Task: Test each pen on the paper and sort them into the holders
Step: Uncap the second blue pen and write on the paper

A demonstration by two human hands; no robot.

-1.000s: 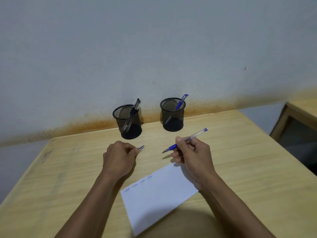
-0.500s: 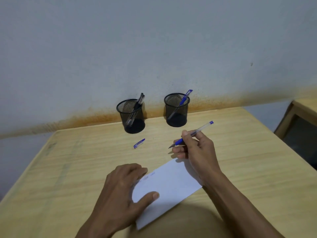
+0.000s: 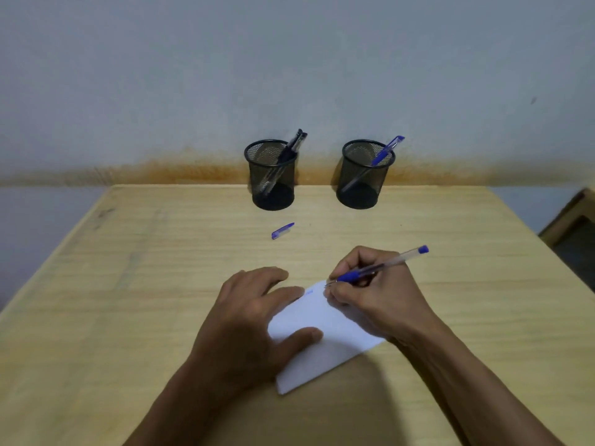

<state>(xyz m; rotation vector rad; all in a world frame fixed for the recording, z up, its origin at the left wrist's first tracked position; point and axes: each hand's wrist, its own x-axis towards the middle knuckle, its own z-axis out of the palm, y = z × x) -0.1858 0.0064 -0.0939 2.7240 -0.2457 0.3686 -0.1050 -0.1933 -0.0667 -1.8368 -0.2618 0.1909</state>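
Observation:
A white sheet of paper (image 3: pixel 325 346) lies on the wooden table (image 3: pixel 128 284) in front of me. My left hand (image 3: pixel 254 320) presses flat on its left part, fingers spread. My right hand (image 3: pixel 376 297) grips an uncapped blue pen (image 3: pixel 380 268) with its tip on the paper's top edge, beside small blue scribbles. The pen's blue cap (image 3: pixel 282 230) lies loose on the table further back. Two black mesh holders stand at the far edge: the left holder (image 3: pixel 273 175) has dark pens in it, the right holder (image 3: pixel 365 173) has one blue pen.
A grey wall with a rusty stain along its base rises right behind the table. Part of another wooden piece of furniture (image 3: pixel 573 220) shows at the right edge.
My left hand set the cap down and came back to press on the paper. My right hand lowered the pen until its tip reached the paper.

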